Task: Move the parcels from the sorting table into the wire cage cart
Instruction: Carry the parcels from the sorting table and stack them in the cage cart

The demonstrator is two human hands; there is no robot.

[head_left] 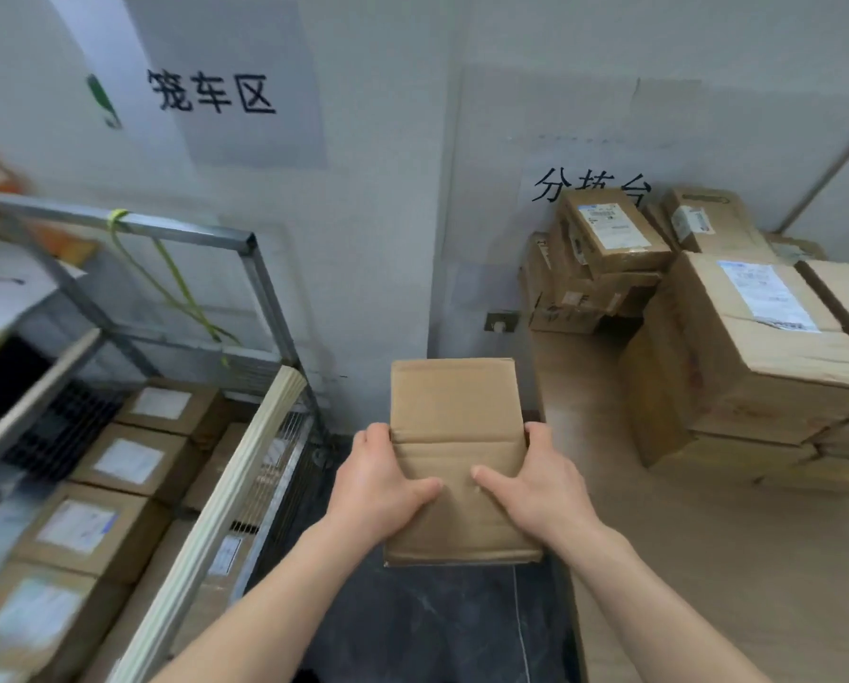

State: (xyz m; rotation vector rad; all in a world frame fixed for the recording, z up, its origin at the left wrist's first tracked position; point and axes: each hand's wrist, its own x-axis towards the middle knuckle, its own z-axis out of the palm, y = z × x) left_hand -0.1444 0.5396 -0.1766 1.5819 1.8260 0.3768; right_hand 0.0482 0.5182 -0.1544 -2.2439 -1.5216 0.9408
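A plain cardboard box (454,411) is held in the air just right of the wire cage cart (176,228). The left hand (388,480) grips its left edge, the right hand (536,480) its right edge, thumbs on top. Labelled boxes (127,460) lie inside the cart; stacked parcels (738,347) sit on the table (659,559) farther right.

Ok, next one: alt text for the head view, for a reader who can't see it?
The left hand and right hand hold a cardboard parcel by its sides over the dark floor, between the wire cage cart at left, holding labelled boxes, and the wooden sorting table at right, stacked with more parcels.
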